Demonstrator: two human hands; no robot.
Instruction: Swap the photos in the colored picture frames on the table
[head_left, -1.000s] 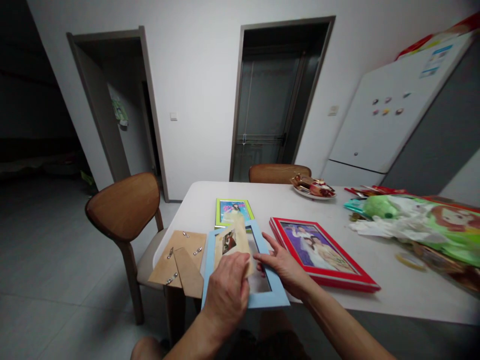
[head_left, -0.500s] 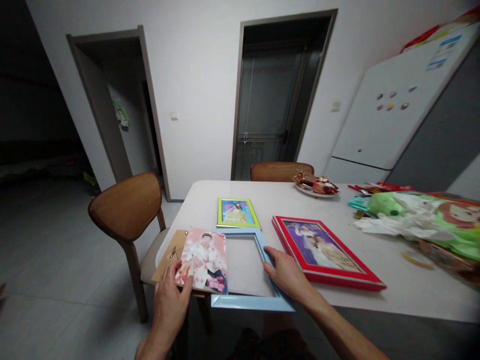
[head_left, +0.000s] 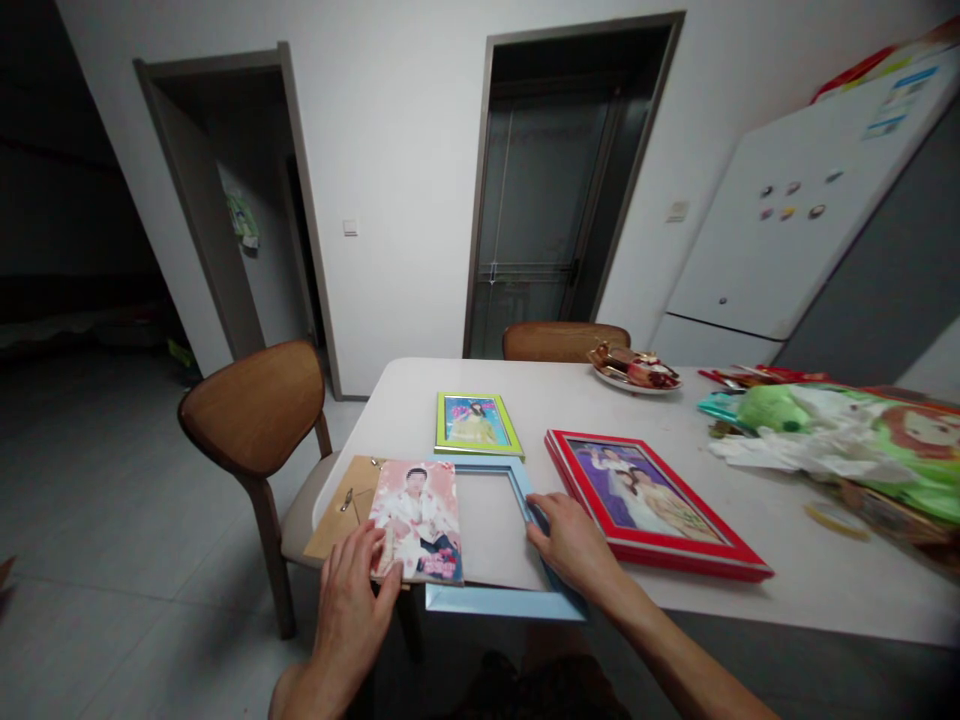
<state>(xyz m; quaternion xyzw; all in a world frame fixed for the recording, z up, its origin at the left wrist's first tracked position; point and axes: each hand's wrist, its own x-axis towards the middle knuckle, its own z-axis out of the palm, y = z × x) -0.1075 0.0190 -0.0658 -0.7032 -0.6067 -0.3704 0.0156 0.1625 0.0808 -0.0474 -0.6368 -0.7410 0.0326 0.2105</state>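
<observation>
My left hand is closed on the lower left of a pink photo, its thumb at the bottom edge. The photo overlaps a brown backing board with a metal hanger and covers the left side of a light-blue picture frame. That frame lies with its opening bare, the white table showing through, and its front edge juts past the table edge. Fingers of my right hand are wrapped round the frame's right side. Close to this hand lies a red picture frame with a photo of people.
A small lime-green picture frame lies behind the blue one. Farther back on the table is a plate of wrapped items. Plastic bags and a tape roll are at the right. Wooden chairs stand around it.
The photo has shifted slightly to the right with my left hand, reaching further over the blue frame. My right hand stays at the frame's right side.
</observation>
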